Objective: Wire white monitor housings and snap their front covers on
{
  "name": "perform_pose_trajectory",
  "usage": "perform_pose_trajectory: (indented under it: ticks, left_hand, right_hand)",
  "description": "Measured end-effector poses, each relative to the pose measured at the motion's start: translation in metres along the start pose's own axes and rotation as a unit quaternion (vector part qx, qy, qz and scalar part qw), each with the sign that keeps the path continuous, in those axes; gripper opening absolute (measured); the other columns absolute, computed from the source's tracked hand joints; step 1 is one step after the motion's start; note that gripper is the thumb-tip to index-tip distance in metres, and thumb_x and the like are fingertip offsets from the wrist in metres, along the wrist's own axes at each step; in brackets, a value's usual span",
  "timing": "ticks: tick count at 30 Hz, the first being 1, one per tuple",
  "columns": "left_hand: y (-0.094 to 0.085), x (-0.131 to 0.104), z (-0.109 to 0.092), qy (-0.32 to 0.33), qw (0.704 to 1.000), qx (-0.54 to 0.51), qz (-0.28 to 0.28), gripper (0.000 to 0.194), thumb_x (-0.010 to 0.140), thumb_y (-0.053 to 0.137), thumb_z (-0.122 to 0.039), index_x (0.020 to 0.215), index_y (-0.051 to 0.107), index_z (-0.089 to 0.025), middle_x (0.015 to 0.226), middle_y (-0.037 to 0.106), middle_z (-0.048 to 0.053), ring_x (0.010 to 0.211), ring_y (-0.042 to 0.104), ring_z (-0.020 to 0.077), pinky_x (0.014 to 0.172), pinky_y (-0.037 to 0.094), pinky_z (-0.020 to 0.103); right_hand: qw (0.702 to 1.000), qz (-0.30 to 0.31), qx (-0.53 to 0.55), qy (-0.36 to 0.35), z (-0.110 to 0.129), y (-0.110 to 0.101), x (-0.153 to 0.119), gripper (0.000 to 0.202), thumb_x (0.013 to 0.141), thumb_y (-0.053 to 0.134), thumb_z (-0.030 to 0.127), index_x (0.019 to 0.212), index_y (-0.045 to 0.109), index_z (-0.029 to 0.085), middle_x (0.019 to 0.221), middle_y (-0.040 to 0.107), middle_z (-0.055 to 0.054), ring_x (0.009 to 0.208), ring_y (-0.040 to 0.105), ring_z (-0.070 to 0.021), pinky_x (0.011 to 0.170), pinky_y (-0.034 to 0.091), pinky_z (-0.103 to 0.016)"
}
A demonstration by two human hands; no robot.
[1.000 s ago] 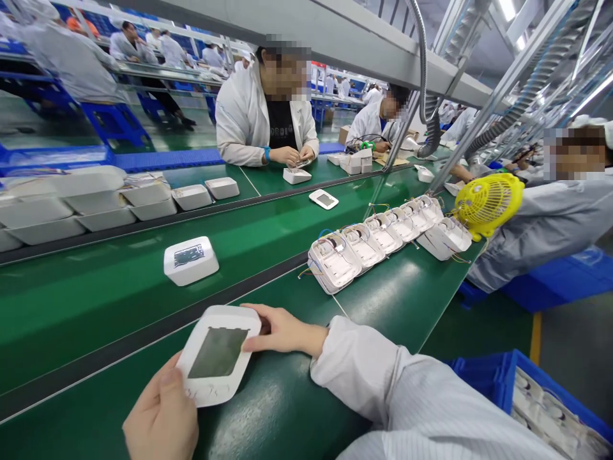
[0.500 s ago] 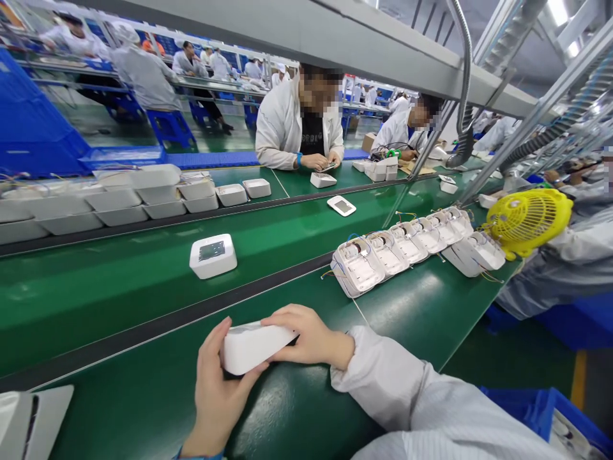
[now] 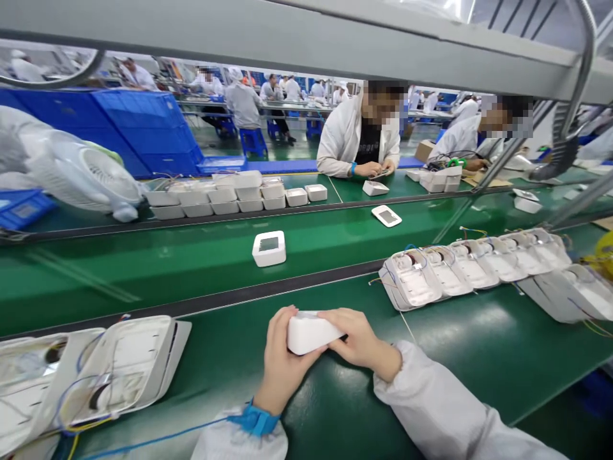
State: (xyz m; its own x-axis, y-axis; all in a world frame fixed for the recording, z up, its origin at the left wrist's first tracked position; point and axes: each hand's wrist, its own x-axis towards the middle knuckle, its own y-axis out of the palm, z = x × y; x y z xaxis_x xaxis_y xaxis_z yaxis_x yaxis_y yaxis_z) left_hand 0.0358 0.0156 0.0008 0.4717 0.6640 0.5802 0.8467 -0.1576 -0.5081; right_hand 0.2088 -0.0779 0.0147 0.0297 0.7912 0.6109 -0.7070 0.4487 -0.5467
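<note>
A white plastic housing (image 3: 311, 333) is held above the green table (image 3: 349, 409) between my two hands. My left hand (image 3: 282, 351) wraps its left end, thumb along the lower edge. My right hand (image 3: 357, 338) grips its right end, fingers on top and thumb below. The side facing away from me is hidden. A blue strap (image 3: 258, 418) with a cord circles my left wrist. Beyond my hands, a white unit with a dark display (image 3: 269, 248) lies on the green conveyor (image 3: 191, 262).
Open white housings with wires stand at left (image 3: 136, 364) and in a row at right (image 3: 414, 281). Across the conveyor are stacked white shells (image 3: 225, 195), a pale fan (image 3: 96, 172) and a person (image 3: 340, 140) handling a small part. A metal beam (image 3: 287, 41) crosses overhead.
The view has swung left, bringing the left housings and pale fan into sight. Both hands still hold the white housing, which appears slightly farther away.
</note>
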Motion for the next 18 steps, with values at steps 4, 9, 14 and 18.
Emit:
perform_pose_trajectory:
  ticks: [4, 9, 14, 18]
  left_hand:
    - [0.001, -0.001, -0.003, -0.01, 1.0, -0.008, -0.005, 0.069, 0.075, 0.076, -0.048, 0.13, 0.045, -0.02, 0.124, 0.055, 0.013, 0.116, 0.056, 0.0295, 0.098, 0.051, 0.045]
    - [0.002, -0.001, -0.001, -0.034, 0.999, -0.019, 0.0, 0.067, 0.078, 0.074, -0.045, 0.131, 0.043, -0.021, 0.123, 0.053, 0.013, 0.116, 0.055, 0.0296, 0.099, 0.05, 0.047]
    - [0.007, -0.006, 0.001, -0.054, 0.997, -0.041, 0.036, 0.069, 0.087, 0.065, -0.04, 0.145, 0.031, -0.025, 0.14, 0.043, 0.015, 0.131, 0.047, 0.0303, 0.106, 0.046, 0.048]
    - [0.014, -0.01, -0.001, -0.094, 0.986, -0.091, 0.108, 0.082, 0.084, 0.067, -0.038, 0.15, 0.02, -0.027, 0.149, 0.036, 0.016, 0.127, 0.053, 0.0278, 0.102, 0.05, 0.046]
  right_hand:
    - [1.0, -0.002, 0.002, 0.002, 0.0, 0.0, 0.001, 0.041, 0.091, 0.06, 0.032, 0.131, 0.058, 0.024, 0.114, 0.073, -0.009, 0.098, 0.07, -0.0217, 0.085, 0.056, -0.036]
    - [0.999, 0.027, 0.004, 0.022, -0.005, -0.002, 0.006, 0.04, 0.09, 0.061, 0.034, 0.129, 0.059, 0.024, 0.117, 0.072, -0.008, 0.105, 0.068, -0.0211, 0.092, 0.053, -0.035]
    - [0.993, 0.006, -0.024, 0.114, -0.029, -0.007, 0.003, 0.045, 0.087, 0.06, 0.05, 0.119, 0.064, 0.019, 0.11, 0.072, -0.013, 0.1, 0.069, -0.0266, 0.087, 0.054, -0.038]
    - [0.931, -0.068, -0.036, 0.357, -0.053, -0.009, 0.002, 0.052, 0.087, 0.051, 0.057, 0.113, 0.067, 0.014, 0.061, 0.067, -0.003, 0.05, 0.063, -0.0206, 0.056, 0.05, -0.032]
